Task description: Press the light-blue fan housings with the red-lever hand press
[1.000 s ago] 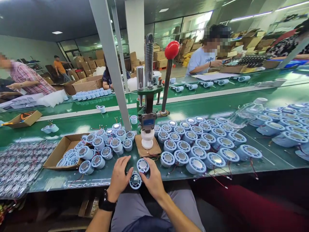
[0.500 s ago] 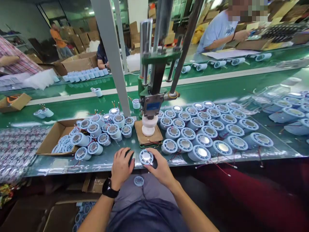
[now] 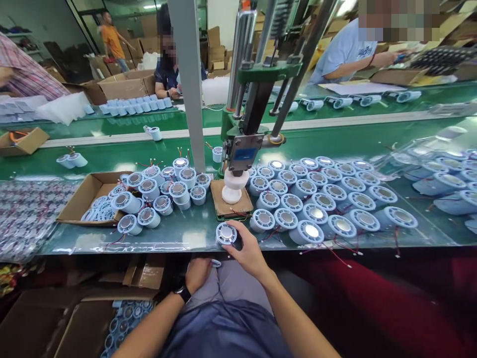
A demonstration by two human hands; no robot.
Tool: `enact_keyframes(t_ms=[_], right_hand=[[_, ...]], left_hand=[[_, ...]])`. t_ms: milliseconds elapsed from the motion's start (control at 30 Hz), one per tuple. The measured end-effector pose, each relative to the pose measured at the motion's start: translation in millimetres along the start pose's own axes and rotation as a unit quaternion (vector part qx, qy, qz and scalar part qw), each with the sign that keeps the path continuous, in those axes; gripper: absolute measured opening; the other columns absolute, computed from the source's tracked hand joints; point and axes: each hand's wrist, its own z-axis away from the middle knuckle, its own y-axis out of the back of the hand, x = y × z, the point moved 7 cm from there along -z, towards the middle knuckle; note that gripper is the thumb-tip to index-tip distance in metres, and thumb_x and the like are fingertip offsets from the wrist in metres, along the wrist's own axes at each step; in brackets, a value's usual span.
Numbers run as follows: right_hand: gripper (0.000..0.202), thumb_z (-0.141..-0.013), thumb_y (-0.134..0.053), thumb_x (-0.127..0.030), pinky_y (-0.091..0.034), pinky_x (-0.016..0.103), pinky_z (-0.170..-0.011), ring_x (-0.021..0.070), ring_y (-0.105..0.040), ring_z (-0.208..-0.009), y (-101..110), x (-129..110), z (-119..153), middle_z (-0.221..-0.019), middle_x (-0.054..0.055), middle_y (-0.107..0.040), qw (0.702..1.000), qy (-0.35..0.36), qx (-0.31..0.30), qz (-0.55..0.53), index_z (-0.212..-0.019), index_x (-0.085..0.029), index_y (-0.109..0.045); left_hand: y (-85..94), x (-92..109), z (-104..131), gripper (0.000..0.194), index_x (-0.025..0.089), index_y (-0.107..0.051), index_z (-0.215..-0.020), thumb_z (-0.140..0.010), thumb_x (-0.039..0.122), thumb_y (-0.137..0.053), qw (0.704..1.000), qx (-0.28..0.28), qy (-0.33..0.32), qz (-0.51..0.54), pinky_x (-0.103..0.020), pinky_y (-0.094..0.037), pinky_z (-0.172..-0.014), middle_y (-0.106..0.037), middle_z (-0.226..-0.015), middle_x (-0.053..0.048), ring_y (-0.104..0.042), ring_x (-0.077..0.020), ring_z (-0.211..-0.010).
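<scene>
My right hand (image 3: 244, 247) grips a light blue round housing (image 3: 226, 233) with a silver disc on top, at the table's front edge. Over my lap, my left hand (image 3: 198, 274) is at a light blue ring (image 3: 215, 263); its fingertips are hidden, so the grip is unclear. Just beyond the held housing stands a green press (image 3: 244, 154) with a white round head (image 3: 233, 189) above a brown pad (image 3: 219, 201). Rows of similar housings (image 3: 313, 214) stand to the right, and a cluster of them (image 3: 179, 191) is left of the press.
A cardboard box (image 3: 70, 206) holding blue rings lies at the left. A grey post (image 3: 190, 89) rises behind the cluster. Thin wires hang over the front edge at the right. Several people are across the green table (image 3: 134, 144). Below left, an open box holds blue parts (image 3: 126, 318).
My left hand has moved from the table edge down to the ring on my lap. My right hand still holds the housing. The camera view has shifted slightly.
</scene>
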Motion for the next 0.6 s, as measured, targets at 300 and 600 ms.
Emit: enact_keyframes(t_ms=[300,600], right_hand=[[0.041,-0.079,-0.067,-0.024,-0.045,0.039,-0.106,0.0222,-0.058,-0.116,-2,-5,-2,-0.121,0.009,-0.062,0.999,0.03,0.01,-0.02,-0.119,-0.02,-0.06],[0.042,-0.076,-0.066,-0.024,-0.048,0.039,-0.103,0.0227,-0.061,-0.111,2,-11,2,-0.118,0.009,-0.064,0.998,0.06,0.023,-0.01,-0.117,-0.019,-0.062]], left_hand=[[158.8,27,2,0.028,0.018,-0.066,-0.117,-0.096,0.025,-0.049,0.963,0.254,0.086,0.002,-0.034,-0.055,-0.091,-0.073,-0.109,-0.009,-0.069,-0.0223,-0.097],[180.8,6,-16,0.03,0.012,-0.067,-0.11,-0.095,0.03,-0.049,0.966,0.229,0.097,-0.07,-0.045,-0.05,-0.091,-0.069,-0.096,-0.014,-0.064,-0.0294,-0.095]])
